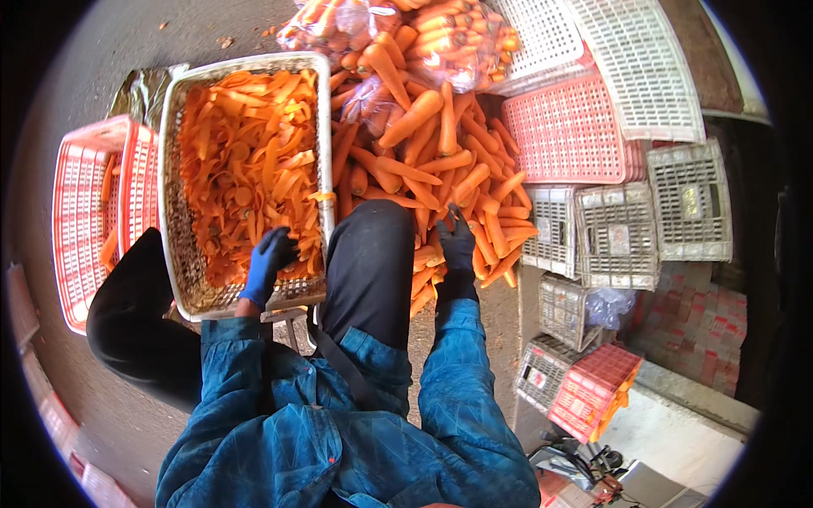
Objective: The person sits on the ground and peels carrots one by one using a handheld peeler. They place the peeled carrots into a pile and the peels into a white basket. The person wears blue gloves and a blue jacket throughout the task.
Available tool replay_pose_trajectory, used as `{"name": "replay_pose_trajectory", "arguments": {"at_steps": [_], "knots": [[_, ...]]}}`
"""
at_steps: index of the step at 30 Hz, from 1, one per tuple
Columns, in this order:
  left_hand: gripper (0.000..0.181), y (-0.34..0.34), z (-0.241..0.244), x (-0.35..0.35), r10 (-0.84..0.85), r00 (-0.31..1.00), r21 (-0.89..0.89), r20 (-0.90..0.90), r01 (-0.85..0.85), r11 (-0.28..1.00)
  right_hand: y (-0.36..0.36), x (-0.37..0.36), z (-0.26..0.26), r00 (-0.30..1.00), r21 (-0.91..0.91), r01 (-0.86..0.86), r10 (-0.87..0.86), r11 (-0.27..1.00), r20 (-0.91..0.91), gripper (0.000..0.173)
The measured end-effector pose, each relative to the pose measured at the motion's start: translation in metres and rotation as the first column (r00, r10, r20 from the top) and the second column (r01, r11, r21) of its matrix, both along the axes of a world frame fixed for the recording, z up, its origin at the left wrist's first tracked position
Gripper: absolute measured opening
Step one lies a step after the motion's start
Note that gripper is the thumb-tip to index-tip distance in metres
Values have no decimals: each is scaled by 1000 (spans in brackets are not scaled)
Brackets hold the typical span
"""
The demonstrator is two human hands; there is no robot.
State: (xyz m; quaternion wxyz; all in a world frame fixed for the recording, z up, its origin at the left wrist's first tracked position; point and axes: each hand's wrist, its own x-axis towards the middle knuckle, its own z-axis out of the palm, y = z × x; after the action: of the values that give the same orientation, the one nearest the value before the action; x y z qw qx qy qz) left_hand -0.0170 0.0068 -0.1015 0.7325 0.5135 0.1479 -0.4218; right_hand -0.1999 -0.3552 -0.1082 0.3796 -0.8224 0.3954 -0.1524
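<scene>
My left hand (272, 261), in a blue and black glove, is over the near part of a dirty white plastic crate (324, 127) full of carrot peels (254, 165). Its fingers are curled, and whether they hold anything is hidden. My right hand (456, 244), in a dark glove, reaches to the near edge of a large heap of whole carrots (444, 159). Its thumb and fingers are apart, with no carrot plainly gripped. Some carrots at the far side are in clear plastic bags (460, 41). My knee (375, 254) rises between crate and heap.
At the left stands a red-and-white plastic basket (79, 222) with a few carrots inside. Stacked pink baskets (565, 130) and white baskets (635, 63) border the heap on the right. Several grey crates (616, 235) stand nearer, and a red crate (594, 390) sits lower right.
</scene>
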Motion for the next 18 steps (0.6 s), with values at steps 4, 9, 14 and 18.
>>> {"name": "replay_pose_trajectory", "arguments": {"at_steps": [4,9,14,18], "knots": [[37,-2,-17,-17,-217,976,147,35,209,967,12,76,27,964,-247,-244,207,938,-165,56],[38,-13,-8,-13,-278,955,174,102,258,950,-25,117,5,759,-95,-437,310,894,-572,53],[36,-16,11,-3,-265,954,244,142,225,943,-33,115,24,750,29,-377,324,926,-577,47],[36,-28,27,19,-120,971,204,209,77,976,-46,79,47,988,494,-22,94,869,-121,33]]}}
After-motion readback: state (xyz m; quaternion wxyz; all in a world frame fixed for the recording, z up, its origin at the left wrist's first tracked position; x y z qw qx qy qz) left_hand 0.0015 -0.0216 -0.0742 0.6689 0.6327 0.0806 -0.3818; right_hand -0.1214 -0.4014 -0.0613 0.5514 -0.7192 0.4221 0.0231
